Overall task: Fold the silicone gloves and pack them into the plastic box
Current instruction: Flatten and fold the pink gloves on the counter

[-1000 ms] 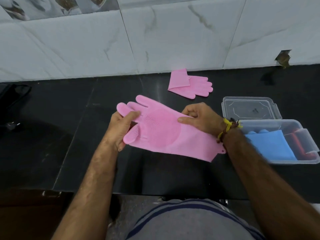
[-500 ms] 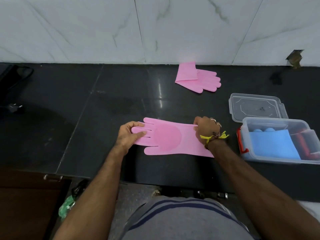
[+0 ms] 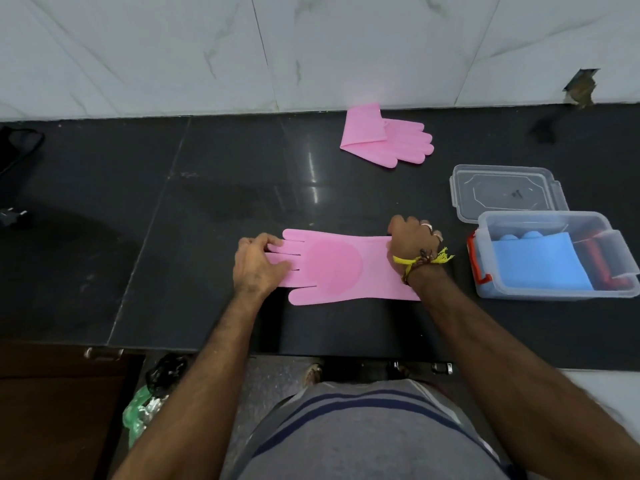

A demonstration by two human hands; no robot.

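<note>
A pink silicone glove (image 3: 339, 266) lies flat on the black counter (image 3: 207, 209), fingers pointing left, with a round bristle patch on its palm. My left hand (image 3: 258, 265) grips its fingertips. My right hand (image 3: 412, 242) holds the cuff end at the right. A second pink glove (image 3: 384, 138), folded over, lies near the back wall. At the right stands the clear plastic box (image 3: 554, 258), open, with a folded blue glove (image 3: 540, 263) and something red inside.
The box's clear lid (image 3: 505, 192) lies flat just behind the box. A black plug and cable (image 3: 14, 216) sit at the far left. Beyond the counter's front edge, green and black bags (image 3: 152, 396) are on the floor.
The pink glove came down from being held above the counter and now lies flat. Both hands slid outward to its two ends. The view tilted further down.
</note>
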